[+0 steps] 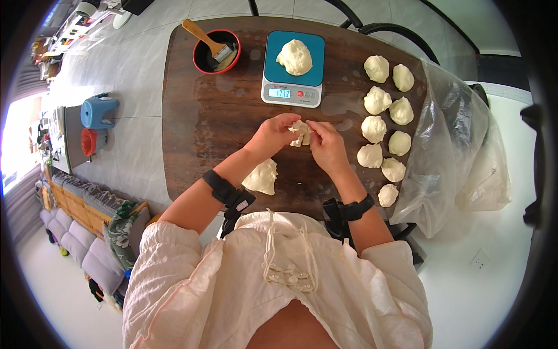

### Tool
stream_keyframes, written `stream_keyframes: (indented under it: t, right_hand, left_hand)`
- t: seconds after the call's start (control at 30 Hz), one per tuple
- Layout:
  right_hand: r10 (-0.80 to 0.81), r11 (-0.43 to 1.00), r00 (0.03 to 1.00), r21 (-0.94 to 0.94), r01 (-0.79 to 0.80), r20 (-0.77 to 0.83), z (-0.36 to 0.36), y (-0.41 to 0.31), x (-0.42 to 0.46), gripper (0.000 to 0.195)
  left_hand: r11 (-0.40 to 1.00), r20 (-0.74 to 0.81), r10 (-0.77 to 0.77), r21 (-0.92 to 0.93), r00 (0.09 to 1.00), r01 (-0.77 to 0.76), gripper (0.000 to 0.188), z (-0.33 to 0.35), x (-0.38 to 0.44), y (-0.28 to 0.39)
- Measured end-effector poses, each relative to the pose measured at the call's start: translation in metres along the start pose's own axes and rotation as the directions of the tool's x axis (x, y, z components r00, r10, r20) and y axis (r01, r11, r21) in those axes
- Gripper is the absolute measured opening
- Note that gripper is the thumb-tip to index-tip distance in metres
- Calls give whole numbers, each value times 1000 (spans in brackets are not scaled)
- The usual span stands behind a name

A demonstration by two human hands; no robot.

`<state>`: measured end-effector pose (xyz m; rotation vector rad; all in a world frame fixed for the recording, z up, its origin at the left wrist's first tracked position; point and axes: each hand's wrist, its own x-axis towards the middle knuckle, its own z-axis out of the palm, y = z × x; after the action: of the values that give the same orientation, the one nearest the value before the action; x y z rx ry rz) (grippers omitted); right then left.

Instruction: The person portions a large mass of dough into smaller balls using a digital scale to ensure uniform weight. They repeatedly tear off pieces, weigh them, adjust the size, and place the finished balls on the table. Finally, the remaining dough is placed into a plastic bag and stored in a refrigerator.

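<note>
Between my left hand (pixel 279 134) and my right hand (pixel 324 141) is a small ragged piece of dough (pixel 300 133), pinched by the fingers of both. It hangs over the table, just in front of a kitchen scale (pixel 292 94). On the scale's blue platform rests a rounded lump of dough (pixel 295 57), and the display is lit. A larger flattened piece of dough (pixel 261 176) lies on the wood near my left forearm, which covers part of it. To the right, several dough balls (pixel 373 129) stand in two uneven columns.
A black bowl with a red rim (pixel 195 59) holds a wooden-handled brush (pixel 202 35) at the table's far left. Clear plastic sheeting (pixel 453 152) drapes over the right edge of the dark wooden table (pixel 209 131). A blue stool (pixel 93 111) stands on the floor to the left.
</note>
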<state>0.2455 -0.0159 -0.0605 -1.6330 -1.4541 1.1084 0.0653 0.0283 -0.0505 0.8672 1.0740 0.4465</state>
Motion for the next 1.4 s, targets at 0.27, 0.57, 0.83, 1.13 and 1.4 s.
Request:
stream_keyframes:
  t: [0.27,0.57,0.83,1.13,1.4]
  right_hand:
    - [152,873,945,409,-267,291,-9,-38,8,16]
    - [-11,984,988,177,-17,155,-15,-30,19,19]
    - [172,967,977,209,-144,-124,-10,3,14,15]
    - [129,923,968,330,-196,216,-11,-52,21,18]
    - [485,347,845,837,-424,227,-29,-23,27,28]
  left_hand:
    - [988,-57,124,96,991,-118,26,0,7,-2]
    - [996,-86,71,-45,994,-75,65,11,11,5]
    - [983,-54,116,147,992,-107,54,-7,14,8]
    - [809,-88,463,448,882,-380,77,4,12,25]
    - [766,-152,527,511,836,-390,71,0,16,29]
